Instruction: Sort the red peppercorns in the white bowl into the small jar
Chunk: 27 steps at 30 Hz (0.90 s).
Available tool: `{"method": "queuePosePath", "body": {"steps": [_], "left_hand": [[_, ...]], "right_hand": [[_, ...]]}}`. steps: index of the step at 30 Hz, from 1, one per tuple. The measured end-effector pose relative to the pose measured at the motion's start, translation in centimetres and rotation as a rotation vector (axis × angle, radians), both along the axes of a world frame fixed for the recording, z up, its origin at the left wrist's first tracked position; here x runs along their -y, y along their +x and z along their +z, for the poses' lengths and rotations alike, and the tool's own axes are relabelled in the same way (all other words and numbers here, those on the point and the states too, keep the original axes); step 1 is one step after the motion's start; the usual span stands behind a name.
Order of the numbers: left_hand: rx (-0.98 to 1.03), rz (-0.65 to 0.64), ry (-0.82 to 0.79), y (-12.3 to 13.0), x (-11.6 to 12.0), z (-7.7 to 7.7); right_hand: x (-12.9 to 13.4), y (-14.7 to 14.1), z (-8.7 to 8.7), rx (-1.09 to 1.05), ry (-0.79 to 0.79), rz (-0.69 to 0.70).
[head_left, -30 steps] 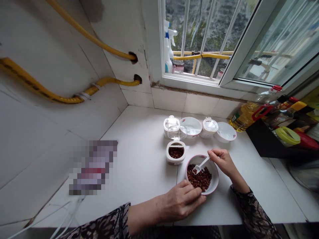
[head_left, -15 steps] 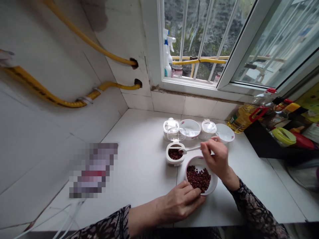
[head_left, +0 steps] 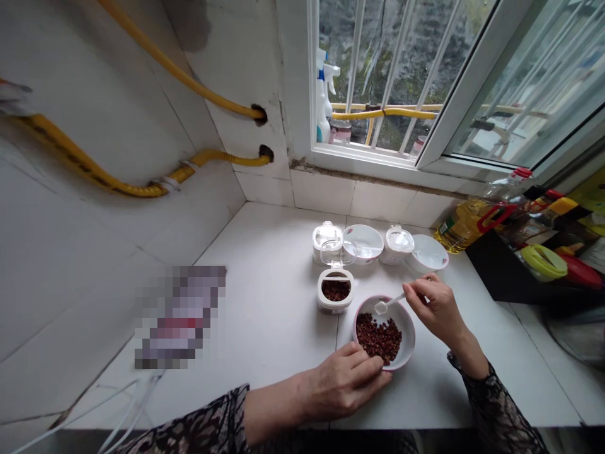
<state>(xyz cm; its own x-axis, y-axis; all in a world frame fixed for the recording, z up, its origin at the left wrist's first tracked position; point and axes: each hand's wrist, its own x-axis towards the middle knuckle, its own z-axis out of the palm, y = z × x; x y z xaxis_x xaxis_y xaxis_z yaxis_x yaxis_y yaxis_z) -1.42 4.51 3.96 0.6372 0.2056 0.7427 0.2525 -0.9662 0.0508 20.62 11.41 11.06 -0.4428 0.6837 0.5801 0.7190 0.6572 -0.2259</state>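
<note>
A white bowl with a pink rim (head_left: 407,334) holds dark red dried bits (head_left: 378,340). My left hand (head_left: 347,381) grips the bowl's near left edge. My right hand (head_left: 435,307) pinches the handle of a small white spoon (head_left: 380,308), whose head is over the far part of the bowl; no red bits can be made out on it. Just left of the bowl stands a white jar (head_left: 334,304) with its clear lid (head_left: 338,253) flipped up and red bits inside.
Behind are two lidded jars (head_left: 327,236) (head_left: 397,243) and two white bowls (head_left: 363,243) (head_left: 428,252). An oil bottle (head_left: 460,224) and a black rack (head_left: 496,271) of condiments stand right. A blurred-out object (head_left: 182,318) and white cables (head_left: 125,403) lie left.
My right hand has moved right and slightly down, carrying the spoon from the open jar to over the bowl. My left hand still holds the bowl. The view has shifted slightly.
</note>
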Motion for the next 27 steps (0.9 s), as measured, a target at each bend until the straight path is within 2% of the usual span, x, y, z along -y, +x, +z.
{"method": "queuePosePath", "body": {"steps": [5,10,19,27], "left_hand": [[0.023,0.003,-0.021,0.0,0.0,0.1],[-0.001,0.013,-0.006,0.0,0.1,-0.2],[-0.018,0.026,0.005,0.0,0.1,-0.3],[-0.002,0.012,-0.01,0.1,0.1,-0.5]], "right_hand": [[0.2,0.8,-2.0,0.123,-0.042,-0.067],[0.5,-0.4,-2.5,0.086,-0.21,-0.022],[0.3,0.5,-3.1,-0.169,-0.426,-0.125],[0.1,0.3,-3.1,-0.493,-0.699,-0.122]]}}
